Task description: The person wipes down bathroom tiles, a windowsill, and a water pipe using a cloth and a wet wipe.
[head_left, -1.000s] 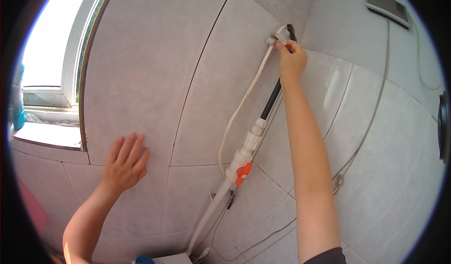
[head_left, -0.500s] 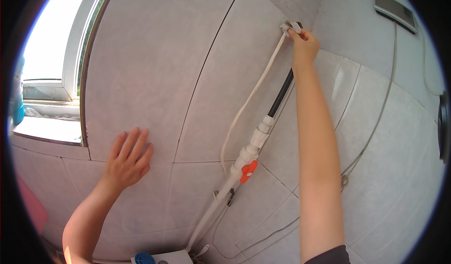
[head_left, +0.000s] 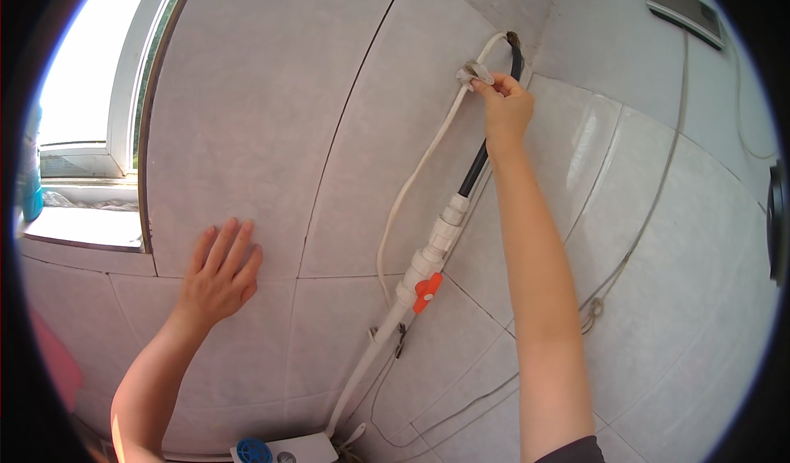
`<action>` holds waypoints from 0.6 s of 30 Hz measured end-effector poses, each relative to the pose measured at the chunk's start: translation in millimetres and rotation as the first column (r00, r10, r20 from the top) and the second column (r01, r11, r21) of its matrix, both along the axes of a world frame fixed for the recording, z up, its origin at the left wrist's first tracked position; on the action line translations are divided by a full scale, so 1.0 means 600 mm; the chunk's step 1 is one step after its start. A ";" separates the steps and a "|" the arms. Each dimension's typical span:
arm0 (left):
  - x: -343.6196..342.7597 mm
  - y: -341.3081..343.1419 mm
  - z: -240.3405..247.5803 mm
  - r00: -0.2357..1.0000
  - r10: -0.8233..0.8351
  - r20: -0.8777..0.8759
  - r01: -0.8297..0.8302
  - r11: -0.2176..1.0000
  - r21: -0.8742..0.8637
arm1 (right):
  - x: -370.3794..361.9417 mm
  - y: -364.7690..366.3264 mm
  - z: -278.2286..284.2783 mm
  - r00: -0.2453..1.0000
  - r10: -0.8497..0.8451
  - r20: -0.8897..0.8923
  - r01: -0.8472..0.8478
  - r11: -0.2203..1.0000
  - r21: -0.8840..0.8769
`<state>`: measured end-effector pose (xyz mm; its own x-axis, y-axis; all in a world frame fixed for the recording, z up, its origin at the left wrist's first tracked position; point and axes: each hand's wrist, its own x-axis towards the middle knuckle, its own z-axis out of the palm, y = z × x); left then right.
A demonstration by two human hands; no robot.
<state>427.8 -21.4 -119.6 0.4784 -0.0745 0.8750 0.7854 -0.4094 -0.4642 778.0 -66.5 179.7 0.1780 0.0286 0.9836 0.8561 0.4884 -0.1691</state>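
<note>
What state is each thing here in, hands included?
Right hand: pinching the pale cloth
Pale cloth: crumpled, against the white hose
Left hand: open, spread against the tiled wall
White hose: bowed
Red valve handle: roughly in line with the white pipe
Grey cord: looped into a bundle
Window: daylit; open or shut unclear

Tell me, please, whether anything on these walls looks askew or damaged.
The grey cable on the right wall hangs with a tangled loop instead of running neatly. The black pipe looks brown and rough at its top end, perhaps dirty.
</note>
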 end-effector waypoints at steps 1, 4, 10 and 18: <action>0.000 0.001 0.001 1.000 -0.002 -0.001 0.002 1.000 0.003 | 0.002 -0.001 -0.004 0.999 -0.042 0.006 0.042 0.999 -0.003; 0.002 0.001 0.001 1.000 -0.013 -0.002 0.013 1.000 -0.009 | 0.002 -0.005 -0.016 0.998 -0.061 0.034 0.061 0.998 -0.008; -0.001 0.000 -0.001 1.000 -0.012 -0.001 0.011 0.999 -0.031 | 0.003 -0.086 -0.048 0.915 0.388 -0.112 -0.404 0.863 -0.303; 0.003 0.000 0.002 0.999 -0.033 -0.002 0.033 0.999 -0.018 | 0.055 -0.123 -0.106 0.747 0.526 -0.408 -0.601 0.796 -0.075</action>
<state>429.6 -21.5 -118.3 0.4777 -0.0743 0.8754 0.7703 -0.4436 -0.4581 811.0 -140.4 116.1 0.3956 0.4127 0.8205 0.2976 0.7876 -0.5396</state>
